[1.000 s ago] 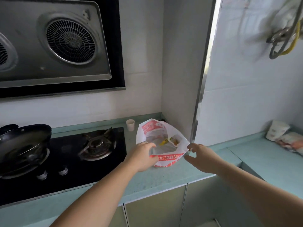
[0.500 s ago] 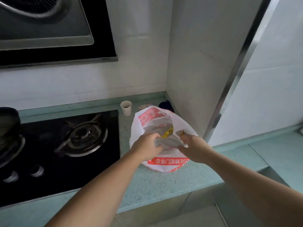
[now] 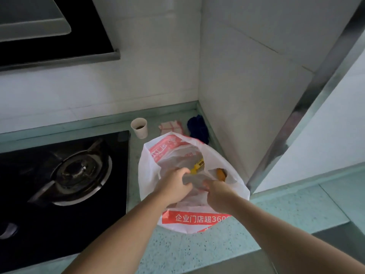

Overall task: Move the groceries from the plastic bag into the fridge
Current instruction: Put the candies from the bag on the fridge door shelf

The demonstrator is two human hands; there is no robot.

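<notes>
At nine o'clock a black hob [image 3: 65, 194] is set into the pale green counter [image 3: 197, 252], its burner [image 3: 79, 173] unlit. Up at eleven o'clock hangs the hood [image 3: 49, 30] against the white wall. A paper cup [image 3: 139, 127] stands behind the hob's right edge, at about twelve o'clock from the bag, with a dark trace inside. Just right of it lie a red-and-white cloth [image 3: 171, 127] and, in the corner, a dark blue cloth [image 3: 198, 128], both near the bag's far rim.

The bag [image 3: 195, 218], white plastic with red print, sits on the counter at centre, just right of the hob. Its mouth gapes upward. Inside, a yellow item [image 3: 197, 166] shows at the bag's twelve o'clock and an orange one [image 3: 221, 174] at its two o'clock; what they are cannot be told.

The left hand [image 3: 174, 187] comes in from seven o'clock, fingers curled into a fist around a grey fold of the near rim. The right hand [image 3: 219, 195] comes in from five o'clock, touching or nearly touching the left, fingers likewise closed on the same bunched plastic.

At three o'clock a metal strip [image 3: 308, 107] runs diagonally up a white panel's edge.
</notes>
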